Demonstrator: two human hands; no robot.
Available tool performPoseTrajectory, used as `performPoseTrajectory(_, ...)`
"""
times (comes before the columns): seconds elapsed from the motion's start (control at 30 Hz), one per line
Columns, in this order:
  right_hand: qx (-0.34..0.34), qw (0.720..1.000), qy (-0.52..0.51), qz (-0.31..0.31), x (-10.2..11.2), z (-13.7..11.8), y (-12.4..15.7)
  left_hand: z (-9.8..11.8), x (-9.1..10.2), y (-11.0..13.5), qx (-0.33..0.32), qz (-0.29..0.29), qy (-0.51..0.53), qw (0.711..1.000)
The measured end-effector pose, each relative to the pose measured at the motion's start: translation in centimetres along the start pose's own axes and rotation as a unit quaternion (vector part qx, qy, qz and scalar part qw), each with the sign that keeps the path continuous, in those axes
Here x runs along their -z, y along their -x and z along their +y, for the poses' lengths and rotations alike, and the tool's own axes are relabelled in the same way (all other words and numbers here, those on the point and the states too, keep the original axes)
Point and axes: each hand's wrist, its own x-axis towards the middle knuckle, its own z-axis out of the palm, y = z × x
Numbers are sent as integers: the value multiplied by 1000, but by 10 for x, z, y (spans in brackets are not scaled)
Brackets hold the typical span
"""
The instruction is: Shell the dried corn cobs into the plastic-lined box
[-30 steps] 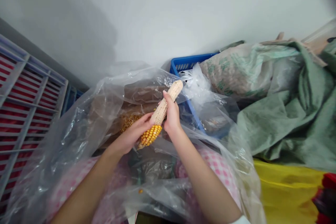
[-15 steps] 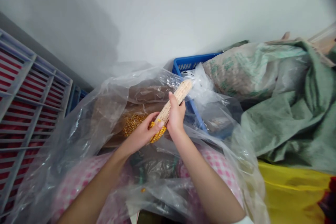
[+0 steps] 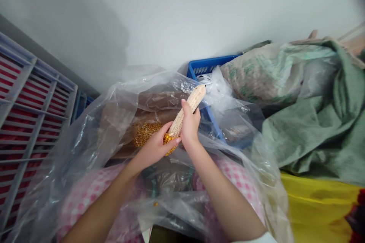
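An ear of corn (image 3: 184, 115) is held at a slant between both hands, its upper part bare pale cob and its lower end still covered with yellow kernels. My right hand (image 3: 190, 125) is closed round the bare middle, thumb pointing up along the cob. Lower down, my left hand (image 3: 158, 143) grips the kernel-covered end, its thumb laid across the kernels. Beneath them, loose corn kernels (image 3: 146, 133) lie heaped on brown cardboard (image 3: 119, 121) inside a clear plastic sheet (image 3: 97, 136). One stray kernel (image 3: 156, 204) rests on the plastic nearer my lap.
On the left stands a pale slatted crate (image 3: 34, 110) with red behind its slats. A blue basket (image 3: 196, 68) with a white plastic bag (image 3: 218, 85) is beyond my right hand. Farther right are a full sack (image 3: 265, 72), green cloth (image 3: 313, 136) and a yellow bag (image 3: 319, 209).
My left thumb has shifted slightly lower and to the right across the kernels, and a little more bare cob shows above it. My right hand keeps its grip.
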Motion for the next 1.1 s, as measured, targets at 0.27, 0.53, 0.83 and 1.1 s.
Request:
performPoseTrajectory(0.27,1,1000,17,11,-2,6,3,-11,-15,-7,68,70,108,989)
performPoseTrajectory(0.53,-66,996,-57,14,-2,-5,-4,-8,8,0,64,-25,108,992)
performPoseTrajectory(0.83,-22,999,-18,-41,0,-1,-3,2,-20,-2,120,68,272,952)
performPoseTrajectory(1.1,-111,983,-94,-110,-2,-23,-3,-2,-11,-3,121,-26,408,905)
